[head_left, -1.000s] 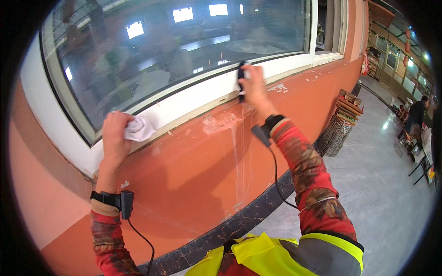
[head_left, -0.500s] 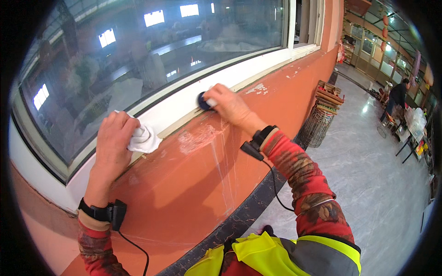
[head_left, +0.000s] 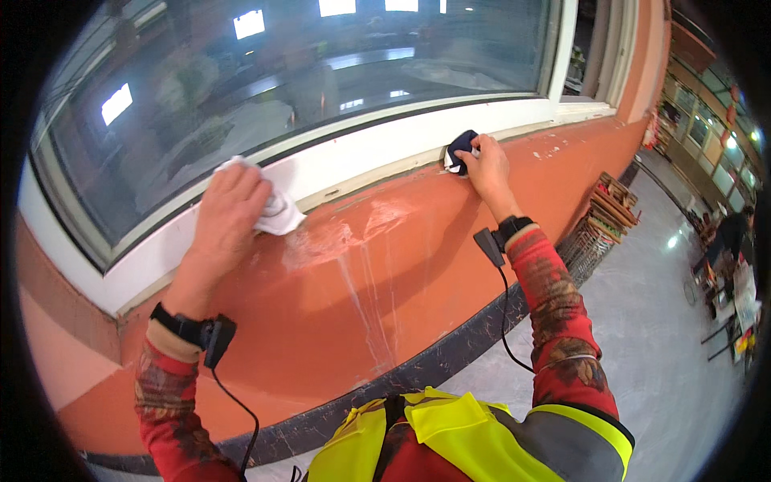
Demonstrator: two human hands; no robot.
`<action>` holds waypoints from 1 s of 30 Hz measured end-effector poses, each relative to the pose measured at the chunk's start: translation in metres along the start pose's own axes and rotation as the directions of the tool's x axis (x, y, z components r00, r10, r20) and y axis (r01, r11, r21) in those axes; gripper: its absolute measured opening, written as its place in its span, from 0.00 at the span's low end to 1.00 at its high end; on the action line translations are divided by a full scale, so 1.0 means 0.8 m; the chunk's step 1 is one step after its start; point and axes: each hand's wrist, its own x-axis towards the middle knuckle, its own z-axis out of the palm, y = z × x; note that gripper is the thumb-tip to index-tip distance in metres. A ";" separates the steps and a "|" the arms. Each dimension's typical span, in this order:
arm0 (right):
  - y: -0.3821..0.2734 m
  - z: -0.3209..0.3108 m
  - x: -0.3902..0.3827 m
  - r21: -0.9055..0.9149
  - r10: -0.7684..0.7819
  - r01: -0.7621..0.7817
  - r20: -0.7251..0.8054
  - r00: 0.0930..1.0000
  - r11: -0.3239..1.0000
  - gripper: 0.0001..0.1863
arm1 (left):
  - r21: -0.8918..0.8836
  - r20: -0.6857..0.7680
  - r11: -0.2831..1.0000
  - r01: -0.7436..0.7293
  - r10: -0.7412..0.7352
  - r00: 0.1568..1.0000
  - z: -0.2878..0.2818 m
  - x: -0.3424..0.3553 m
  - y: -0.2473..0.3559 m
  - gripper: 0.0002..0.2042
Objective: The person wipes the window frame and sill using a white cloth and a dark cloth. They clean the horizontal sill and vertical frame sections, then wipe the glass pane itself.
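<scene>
My left hand [head_left: 227, 210] is closed on a bunched white cloth [head_left: 281, 217], pressed to the lower left part of the white window frame [head_left: 377, 153]. Some of the cloth sticks out above the fingers, and its loose end hangs over the frame's bottom edge. Farther right along the same frame, my right hand [head_left: 488, 173] pinches a dark blue and white cloth [head_left: 460, 148] near the frame's lower edge. Above both hands is the large glass pane [head_left: 297, 88], full of bright reflections.
Below the frame runs an orange wall [head_left: 321, 321] with scraped patches and white drips, ending in a dark marble-look skirting [head_left: 450, 365]. A wire rack [head_left: 594, 229] stands against it at right. Beyond the grey floor [head_left: 634, 321], a person [head_left: 727, 237] is near a cluttered table.
My right hand has slid right along the frame with the dark cloth, whose white part now shows below. My left hand stays at the frame's left part. The whole view has shifted.
</scene>
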 end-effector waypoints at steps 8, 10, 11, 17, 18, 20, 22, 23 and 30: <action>-0.185 0.018 -0.064 0.230 -0.305 0.246 0.269 0.914 0.941 0.21 | 0.045 0.242 0.978 -0.202 0.185 0.952 0.009 -0.044 0.010 0.07; -0.247 0.030 -0.086 0.358 -0.435 0.327 0.282 0.855 0.875 0.19 | 0.082 0.295 0.975 -0.206 0.173 0.940 -0.006 -0.076 -0.007 0.09; -0.277 0.038 -0.097 0.402 -0.497 0.370 0.280 0.821 0.838 0.19 | 0.114 0.307 0.971 -0.212 0.169 0.937 -0.017 -0.096 -0.019 0.09; -0.421 0.076 -0.146 0.393 -0.704 0.591 0.287 0.650 0.705 0.18 | 0.245 0.396 0.960 -0.135 0.028 0.918 -0.106 -0.221 -0.083 0.12; -0.433 0.078 -0.149 0.384 -0.715 0.607 0.293 0.634 0.696 0.18 | 0.273 0.418 0.955 -0.118 -0.007 0.909 -0.120 -0.239 -0.090 0.11; -0.445 0.077 -0.149 0.358 -0.718 0.623 0.327 0.614 0.696 0.17 | 0.265 0.460 0.964 -0.031 -0.098 0.882 -0.141 -0.271 -0.101 0.12; -0.436 0.071 -0.141 0.337 -0.715 0.631 0.348 0.606 0.699 0.17 | 0.292 0.439 0.956 -0.006 -0.129 0.889 -0.150 -0.293 -0.111 0.13; -0.425 0.068 -0.135 0.319 -0.703 0.627 0.357 0.615 0.711 0.17 | 0.291 0.421 0.957 0.016 -0.143 0.896 -0.154 -0.301 -0.117 0.14; -0.260 0.027 -0.086 0.171 -0.447 0.413 0.365 0.817 0.894 0.16 | 0.168 0.477 0.984 0.066 -0.139 0.868 -0.133 -0.289 -0.108 0.17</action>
